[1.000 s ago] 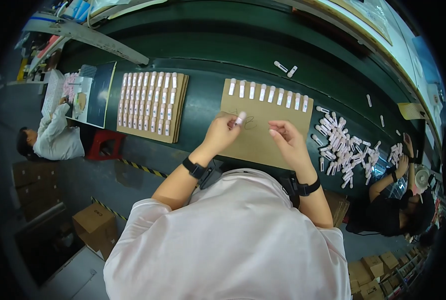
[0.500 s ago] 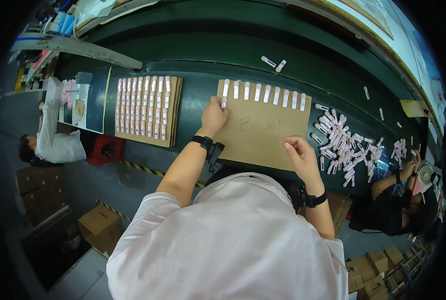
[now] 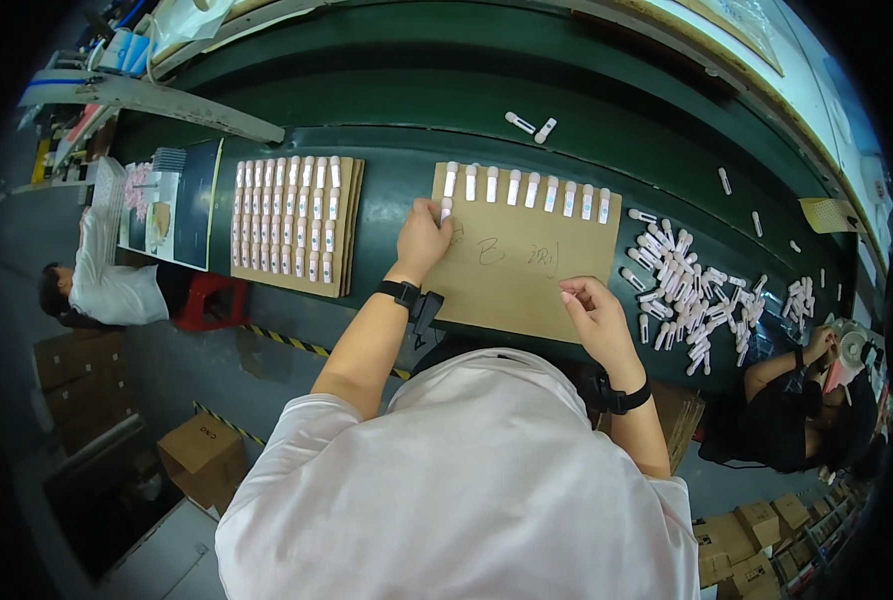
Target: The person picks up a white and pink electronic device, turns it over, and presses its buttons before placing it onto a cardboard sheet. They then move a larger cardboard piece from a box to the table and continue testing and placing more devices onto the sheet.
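Note:
A brown cardboard sheet [image 3: 512, 290] with handwriting lies before me on the green work surface. Small tubes [image 3: 515, 187] with pale pink caps and white labels stand in a row along its far edge. At the sheet's left side, my left hand [image 3: 424, 240] is closed with its fingertips on one tube [image 3: 446, 208], just below the row's left end. Over the near right part of the sheet hovers my right hand [image 3: 604, 320]. Its fingers are half curled, thumb and forefinger slightly apart, and nothing shows between them.
Right of the sheet spreads a loose heap of similar tubes [image 3: 677, 275]. Stacked cardboard sheets [image 3: 353, 230] on the left bear several rows of tubes. Two tubes [image 3: 546, 130] lie on the far green strip. Co-workers sit at far left [image 3: 117, 295] and far right [image 3: 767, 425].
The loose tubes on the far green strip have shifted left. My left hand has moved slightly left and stays at the tube. The right hand has barely moved.

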{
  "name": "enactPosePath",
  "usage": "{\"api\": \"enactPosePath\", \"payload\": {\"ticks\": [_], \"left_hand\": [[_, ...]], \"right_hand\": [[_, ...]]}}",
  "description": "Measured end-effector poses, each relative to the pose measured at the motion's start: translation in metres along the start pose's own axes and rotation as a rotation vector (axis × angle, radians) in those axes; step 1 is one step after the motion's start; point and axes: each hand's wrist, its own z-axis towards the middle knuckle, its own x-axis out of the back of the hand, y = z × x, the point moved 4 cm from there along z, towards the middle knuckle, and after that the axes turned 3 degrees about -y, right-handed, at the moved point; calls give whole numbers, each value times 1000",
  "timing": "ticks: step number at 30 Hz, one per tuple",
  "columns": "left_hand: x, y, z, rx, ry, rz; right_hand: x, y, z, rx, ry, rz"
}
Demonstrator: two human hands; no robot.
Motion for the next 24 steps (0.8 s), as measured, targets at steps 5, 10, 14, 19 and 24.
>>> {"api": "enactPosePath", "payload": {"ticks": [5,10,14,19,24], "left_hand": [[28,-8,12,-84,61,43],[54,-5,55,-221,61,-32],[57,5,101,-350,23,-75],[29,26,153,-446,-105,-106],[-4,42,199,-563,-139,-63]], "right_hand": [[-3,-5,1,49,-3,-12],[-4,-1,3,58,5,-46],[-14,-3,-4,26,60,-74],[-39,-5,-27,-27,233,-58],[-64,-2,-59,-179,369,-43]]}}
